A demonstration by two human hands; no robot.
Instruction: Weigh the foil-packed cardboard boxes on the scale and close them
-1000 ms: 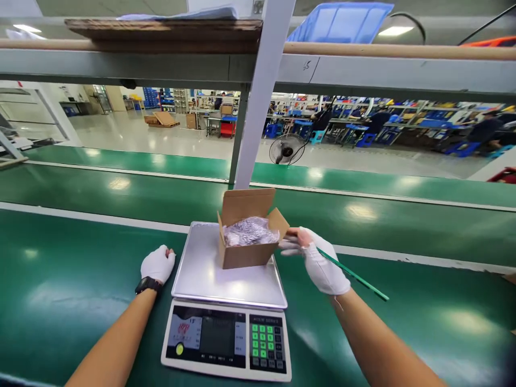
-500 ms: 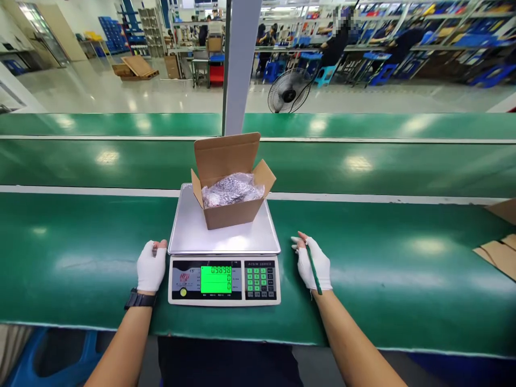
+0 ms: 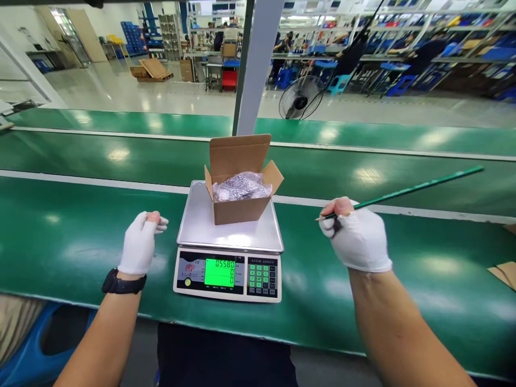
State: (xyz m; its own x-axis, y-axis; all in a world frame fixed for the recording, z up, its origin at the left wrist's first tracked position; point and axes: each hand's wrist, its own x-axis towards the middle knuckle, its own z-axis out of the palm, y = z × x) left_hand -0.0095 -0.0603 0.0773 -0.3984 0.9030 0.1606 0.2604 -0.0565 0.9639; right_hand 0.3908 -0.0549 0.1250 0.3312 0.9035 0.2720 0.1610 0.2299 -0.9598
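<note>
An open cardboard box [image 3: 242, 212] stands on the silver plate of a digital scale [image 3: 262, 274]. Its lid is raised at the back, and a bubble-wrapped item [image 3: 242, 187] lies inside. The lit green display seems to read 0.5580. To the right of the scale, my right hand [image 3: 358, 236] in a white glove grips a green pencil [image 3: 419, 188], its tip pointing left. My left hand [image 3: 141, 242], also gloved, hovers left of the scale with its fingers curled together. I see nothing in it.
The green worktop [image 3: 60, 236] runs across the view. Flat cardboard pieces [image 3: 503, 274] lie at the right edge. A grey post [image 3: 260, 70] rises behind the box, and a fan [image 3: 300, 99] stands farther back. A blue stool [image 3: 40, 349] is at lower left.
My right hand has lifted and turned, and the pencil now points left in a writing grip. My left hand has shifted away from the scale. The displayed number has dropped from about 0.9898.
</note>
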